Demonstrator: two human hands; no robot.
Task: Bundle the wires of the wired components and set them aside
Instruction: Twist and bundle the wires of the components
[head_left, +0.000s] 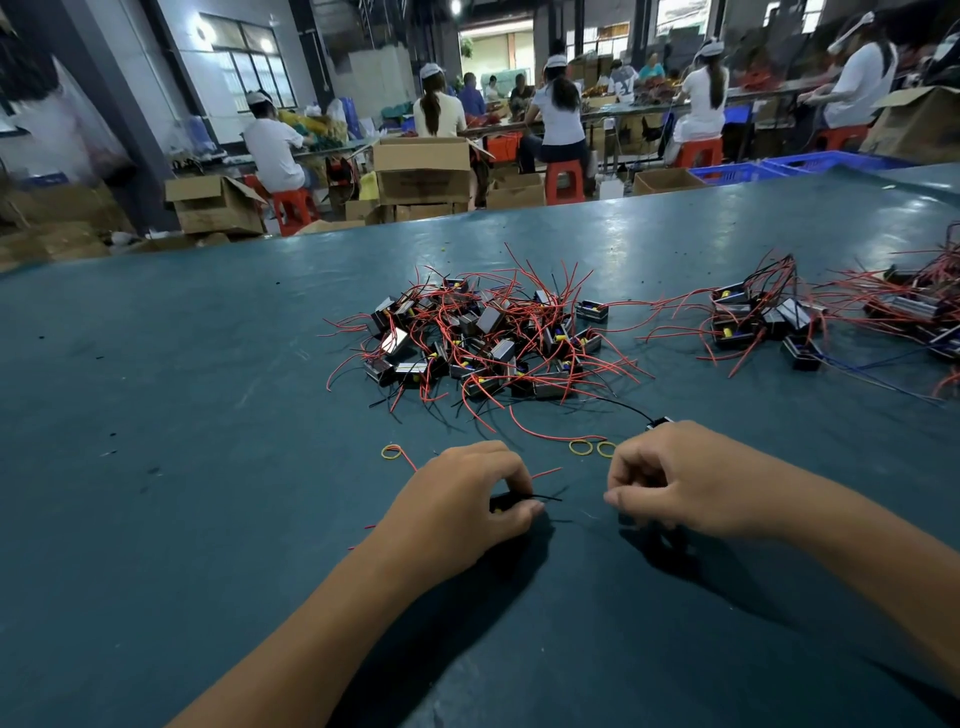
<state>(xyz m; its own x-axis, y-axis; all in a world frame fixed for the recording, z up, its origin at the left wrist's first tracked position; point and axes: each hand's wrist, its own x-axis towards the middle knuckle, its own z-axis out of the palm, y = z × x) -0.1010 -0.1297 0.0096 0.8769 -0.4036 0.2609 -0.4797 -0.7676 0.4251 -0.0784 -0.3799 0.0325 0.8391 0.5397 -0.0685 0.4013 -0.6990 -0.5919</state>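
Two hands low centre: left hand (457, 499) fingers pinch a black component (501, 503); right hand (675, 480) fingers curled, whether holding anything unclear.

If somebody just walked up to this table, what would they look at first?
Probably the big tangled pile of little black boxes with red wires in the middle of the green table. Next, the two hands close to the camera: the left hand grips a small black part with a wire, and the right hand is curled beside it. Yellow rubber bands lie just past the hands.
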